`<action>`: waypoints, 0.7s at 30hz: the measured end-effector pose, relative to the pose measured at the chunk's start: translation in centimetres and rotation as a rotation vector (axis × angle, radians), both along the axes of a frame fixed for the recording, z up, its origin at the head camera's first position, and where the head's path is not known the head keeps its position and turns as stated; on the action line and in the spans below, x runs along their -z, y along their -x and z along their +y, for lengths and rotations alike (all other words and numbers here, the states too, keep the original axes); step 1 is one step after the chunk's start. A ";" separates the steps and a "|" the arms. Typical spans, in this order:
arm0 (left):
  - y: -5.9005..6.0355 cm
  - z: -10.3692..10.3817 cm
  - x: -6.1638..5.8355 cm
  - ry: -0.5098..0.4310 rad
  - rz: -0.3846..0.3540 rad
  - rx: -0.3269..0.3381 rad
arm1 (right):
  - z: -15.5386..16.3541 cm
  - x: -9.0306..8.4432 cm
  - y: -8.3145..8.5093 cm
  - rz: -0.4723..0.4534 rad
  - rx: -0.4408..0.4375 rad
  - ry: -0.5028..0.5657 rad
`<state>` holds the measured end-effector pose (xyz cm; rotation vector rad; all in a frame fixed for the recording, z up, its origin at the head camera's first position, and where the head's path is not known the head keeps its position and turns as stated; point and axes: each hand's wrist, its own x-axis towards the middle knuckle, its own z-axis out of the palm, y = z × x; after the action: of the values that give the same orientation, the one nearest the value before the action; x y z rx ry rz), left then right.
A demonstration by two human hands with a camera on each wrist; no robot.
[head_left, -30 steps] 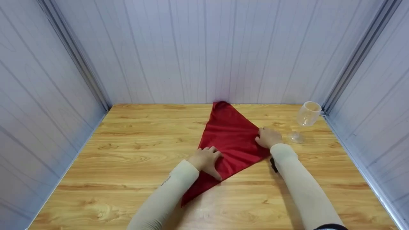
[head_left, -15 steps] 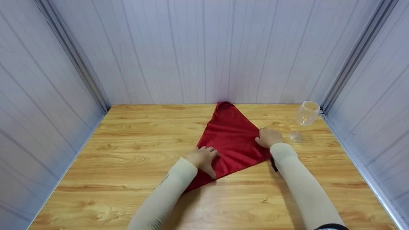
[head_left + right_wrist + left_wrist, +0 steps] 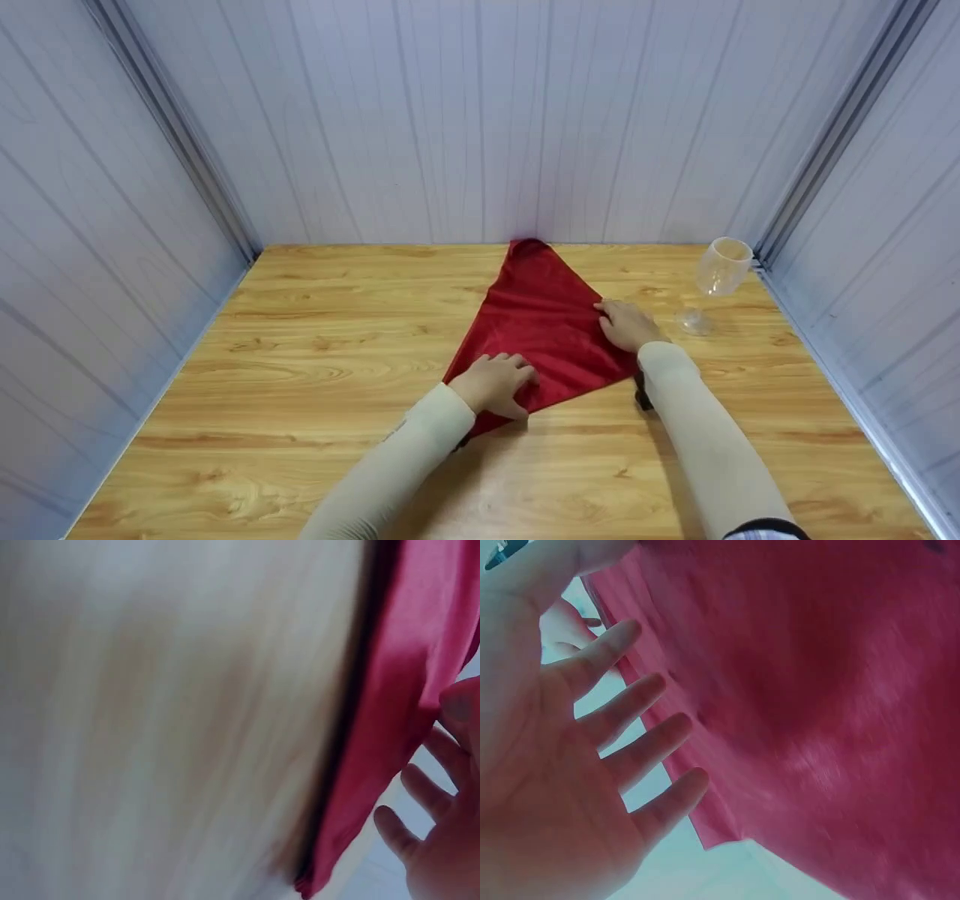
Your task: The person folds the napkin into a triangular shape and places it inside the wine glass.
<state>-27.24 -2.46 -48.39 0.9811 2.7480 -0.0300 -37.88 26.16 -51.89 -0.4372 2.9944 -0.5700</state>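
- 2 hands flat: my left hand (image 3: 495,384) presses the folded red satin cloth's (image 3: 544,322) near corner, my right hand (image 3: 626,326) its right edge, mid-table (image 3: 300,352).
- Slippery fabric could slide, spoiling the fold.
- 1 careless right elbow might topple the clear wine glass (image 3: 716,281).

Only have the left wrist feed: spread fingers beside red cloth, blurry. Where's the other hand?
Observer: Right hand rests with flat fingers on the right edge of the red cloth.
Operator: Cloth shape?
Observer: A triangle lying on the wooden table, with its apex toward the back wall.
Operator: Anything else on the table?
Observer: A clear wine glass stands to the right of the cloth. Neither hand touches it.
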 end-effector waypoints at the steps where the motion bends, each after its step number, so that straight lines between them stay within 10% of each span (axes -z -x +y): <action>1: 0.0 0.1 0.1 0.008 -0.005 -0.001 | 0.0 -0.1 -0.1 -0.022 -0.008 -0.019; 21: 0.1 0.3 0.3 0.006 0.003 -0.024 | -0.3 -0.9 -0.4 -0.102 -0.013 -0.139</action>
<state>-27.30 -2.20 -48.68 0.9467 2.7605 -0.0359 -37.52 25.85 -51.03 -0.4038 2.9071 -0.3677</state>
